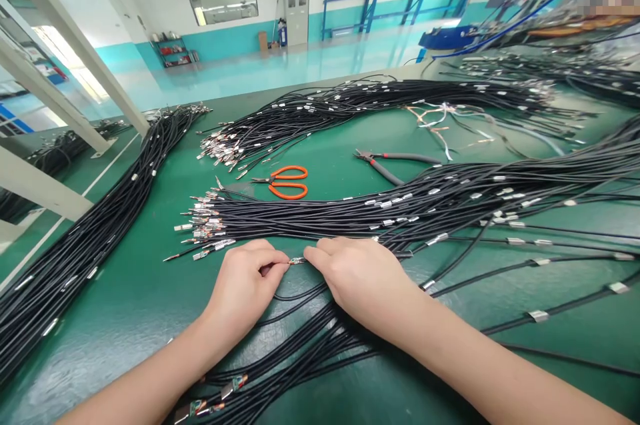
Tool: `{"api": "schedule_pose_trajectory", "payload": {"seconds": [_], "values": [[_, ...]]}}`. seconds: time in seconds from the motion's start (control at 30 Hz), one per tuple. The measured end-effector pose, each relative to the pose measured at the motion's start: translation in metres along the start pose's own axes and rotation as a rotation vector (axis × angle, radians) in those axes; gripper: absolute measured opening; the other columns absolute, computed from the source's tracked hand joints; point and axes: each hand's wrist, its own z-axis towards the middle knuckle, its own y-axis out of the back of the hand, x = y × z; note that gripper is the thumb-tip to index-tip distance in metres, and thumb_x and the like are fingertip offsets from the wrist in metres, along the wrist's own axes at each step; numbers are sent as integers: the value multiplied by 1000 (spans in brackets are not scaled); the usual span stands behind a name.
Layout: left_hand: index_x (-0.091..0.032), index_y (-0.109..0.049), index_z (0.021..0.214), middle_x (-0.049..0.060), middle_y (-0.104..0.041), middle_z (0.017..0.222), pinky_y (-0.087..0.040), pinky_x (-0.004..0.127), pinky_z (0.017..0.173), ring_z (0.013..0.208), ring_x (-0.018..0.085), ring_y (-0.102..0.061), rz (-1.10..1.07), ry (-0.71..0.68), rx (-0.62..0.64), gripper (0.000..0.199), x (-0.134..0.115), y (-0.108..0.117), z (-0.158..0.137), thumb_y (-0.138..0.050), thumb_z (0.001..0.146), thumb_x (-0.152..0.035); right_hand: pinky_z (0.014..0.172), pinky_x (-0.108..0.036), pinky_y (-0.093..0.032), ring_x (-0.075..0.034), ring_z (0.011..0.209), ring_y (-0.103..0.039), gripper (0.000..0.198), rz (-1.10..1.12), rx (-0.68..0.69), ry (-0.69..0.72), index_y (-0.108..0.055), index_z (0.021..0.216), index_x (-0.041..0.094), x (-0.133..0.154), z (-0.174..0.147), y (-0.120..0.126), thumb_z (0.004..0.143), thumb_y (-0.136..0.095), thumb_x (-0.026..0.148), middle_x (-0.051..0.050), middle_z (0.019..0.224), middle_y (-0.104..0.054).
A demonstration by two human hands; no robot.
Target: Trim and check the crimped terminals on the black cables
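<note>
My left hand pinches the tip of a small metal cable connector between thumb and finger. Just right of it, my right hand is closed around the black cable behind that connector. Its curled fingers hide most of the grip. Beyond both hands lies a bundle of black cables, its bare metal ends pointing left. Under and in front of my hands runs another bundle of black cables, with metal connectors at its near left end.
Orange-handled scissors and grey-red cutting pliers lie on the green table. Further cable bundles lie at the back and left. Loose wire scraps sit near the pliers. White posts stand at left; a person is partly visible far right.
</note>
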Motion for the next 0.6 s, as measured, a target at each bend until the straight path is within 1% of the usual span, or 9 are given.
{"api": "schedule_pose_trajectory", "payload": {"seconds": [0.2,0.4,0.6], "values": [[-21,-69,69,0,-65,68,-41,23,56,63,13,-56,21,15,19,20,0,0,0,-54,72,-9,49,-26,-25,-13,60,-54,15,44,67,-44,-57,77,19,1,1,6,76,-47,8,0,68,-58],[-18,-69,71,1,-65,69,-43,23,59,63,12,-57,75,15,44,18,-4,3,1,-55,72,-8,47,-26,-22,-14,59,-55,14,20,50,-55,-57,75,19,1,0,7,78,-48,10,1,66,-58],[-18,-69,71,-1,-65,69,-43,22,60,64,11,-57,65,31,56,19,-7,4,3,-55,70,-5,47,-26,-22,-15,59,-55,13,11,57,-54,-57,77,20,1,1,7,78,-48,11,2,66,-57]]}}
